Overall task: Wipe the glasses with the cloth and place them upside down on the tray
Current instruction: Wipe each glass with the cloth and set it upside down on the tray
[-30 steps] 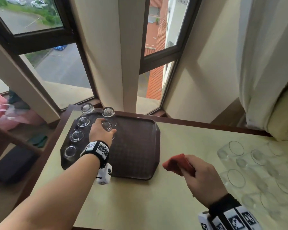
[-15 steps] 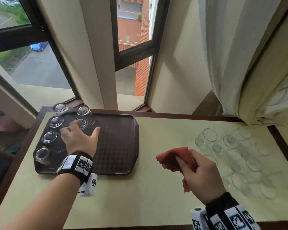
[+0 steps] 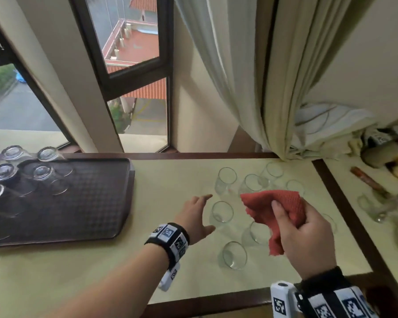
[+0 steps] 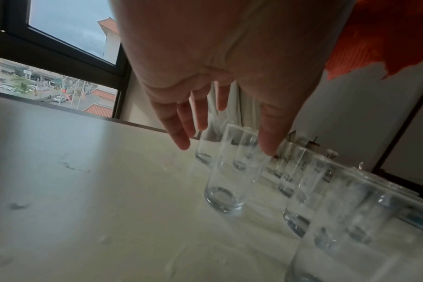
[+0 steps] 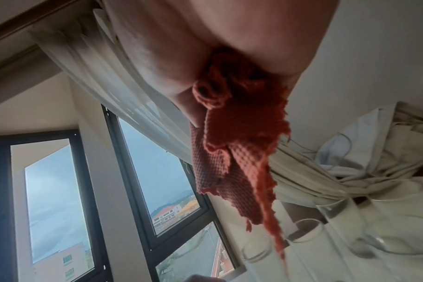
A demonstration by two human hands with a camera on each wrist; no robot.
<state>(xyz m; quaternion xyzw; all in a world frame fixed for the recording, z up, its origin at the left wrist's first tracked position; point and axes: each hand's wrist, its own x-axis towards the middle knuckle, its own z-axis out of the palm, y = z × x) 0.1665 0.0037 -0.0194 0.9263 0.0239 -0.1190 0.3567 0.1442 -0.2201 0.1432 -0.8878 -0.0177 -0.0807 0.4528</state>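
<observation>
Head view: left hand (image 3: 194,218) over tabletop (image 3: 78,267), grip apart, fingers spread beside upright glass (image 3: 221,212), holding nothing. Right hand (image 3: 308,235) grip clamped on red cloth (image 3: 278,207), raised above cluster of upright glasses. Tray (image 3: 90,203) at left, well apart from hands, carries upside-down glasses (image 3: 41,173) at its far left. Curtain (image 3: 251,72) behind.

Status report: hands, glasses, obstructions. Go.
Left hand open, reaching for nearest upright glass, not touching. Right hand grips red cloth. Upturned glasses on tray. Path unobstructed.
</observation>
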